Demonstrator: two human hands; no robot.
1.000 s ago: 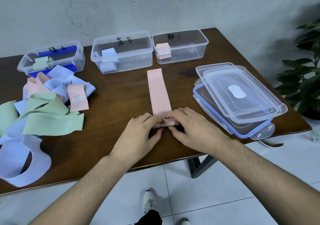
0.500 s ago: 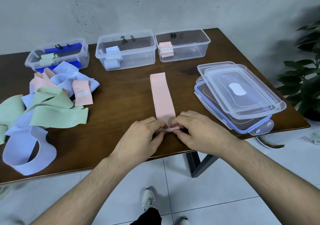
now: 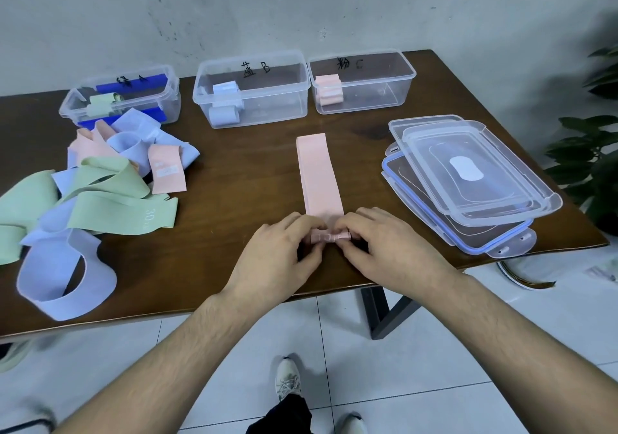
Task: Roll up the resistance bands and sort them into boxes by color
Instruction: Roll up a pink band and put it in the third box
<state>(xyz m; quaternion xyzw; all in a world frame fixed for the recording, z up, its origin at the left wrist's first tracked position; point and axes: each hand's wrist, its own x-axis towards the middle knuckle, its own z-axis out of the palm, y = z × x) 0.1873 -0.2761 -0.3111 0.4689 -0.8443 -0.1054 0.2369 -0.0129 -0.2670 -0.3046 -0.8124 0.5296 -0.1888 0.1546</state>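
Pinching from both sides, the left hand (image 3: 277,256) and right hand (image 3: 384,249) curl their fingers round the small rolled near end of the flat pink resistance band (image 3: 319,176), which stretches away across the brown wooden table (image 3: 234,152) toward the far clear plastic box holding pink rolls (image 3: 363,80).

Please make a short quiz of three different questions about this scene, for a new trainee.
1. True or false: both hands pinch the rolled near end of the flat pink resistance band.
2. Which clear plastic box already holds pink rolls? A) left B) middle C) right
3. Fill in: the stack of clear plastic lids lies to the ____ of the band.

Key: 1 true: left hand, right hand. 2 C, the right clear plastic box. 3 right.
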